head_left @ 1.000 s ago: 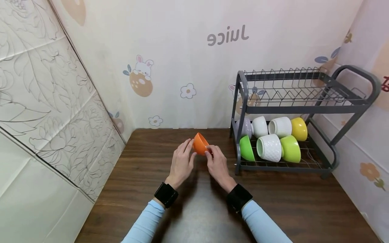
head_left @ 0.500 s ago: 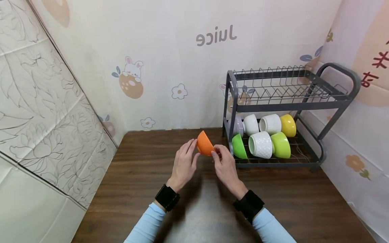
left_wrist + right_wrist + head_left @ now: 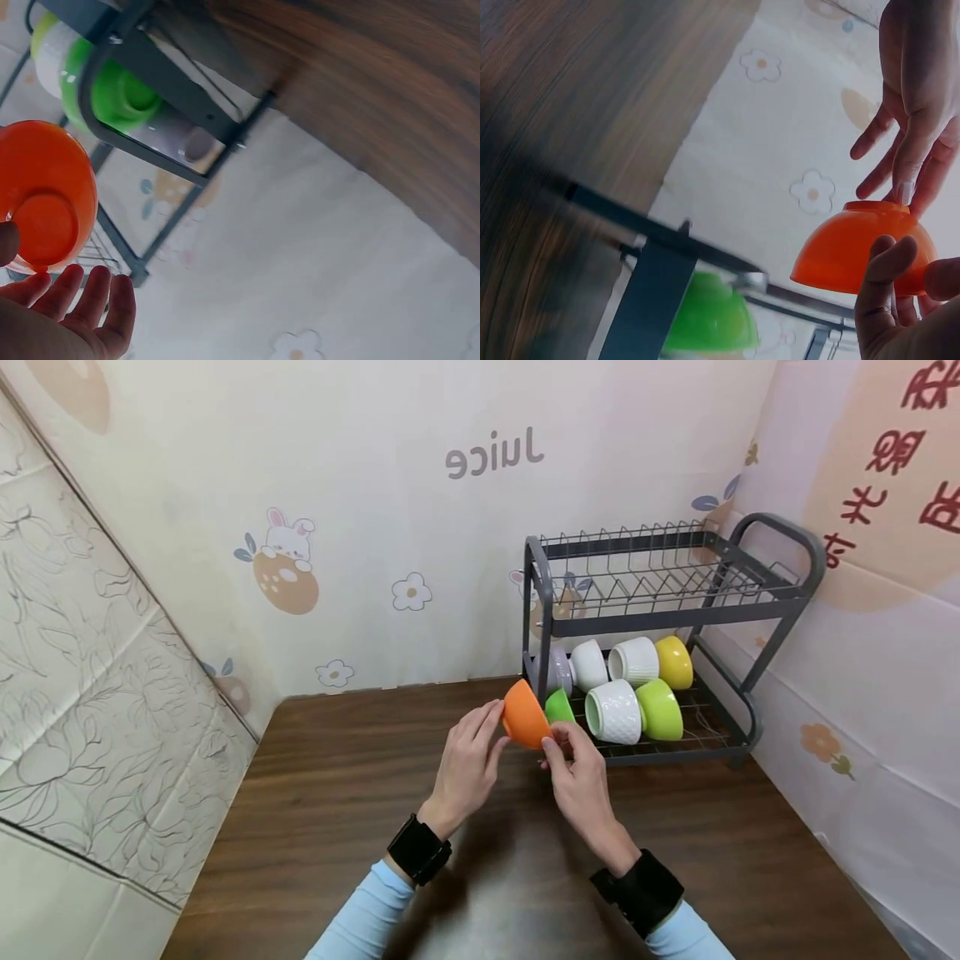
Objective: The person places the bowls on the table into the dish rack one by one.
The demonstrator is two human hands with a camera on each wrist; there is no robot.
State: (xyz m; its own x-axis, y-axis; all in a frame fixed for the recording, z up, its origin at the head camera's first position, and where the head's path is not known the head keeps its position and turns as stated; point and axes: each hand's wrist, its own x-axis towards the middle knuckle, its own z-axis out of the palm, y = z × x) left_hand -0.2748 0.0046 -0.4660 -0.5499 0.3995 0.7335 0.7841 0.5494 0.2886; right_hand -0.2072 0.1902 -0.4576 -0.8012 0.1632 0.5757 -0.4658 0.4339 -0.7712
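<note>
An orange bowl is held tilted above the table, its opening turned toward the rack on the right. My left hand holds it at the foot end, thumb and fingertips against the outside. At the lower rim, my right hand pinches the wall between thumb and fingers. From the right wrist, the foot of the bowl shows under the left thumb. A green bowl on the rack's lower shelf is partly hidden behind the orange one.
A grey two-tier dish rack stands on the wooden table at the back right. Its lower shelf carries a white textured cup, a lime bowl, a yellow bowl and several other cups. Patterned walls border the table.
Both hands have carried the orange bowl rightward toward the rack, so it now overlaps the green bowl in the head view. The head view has turned to the right.
</note>
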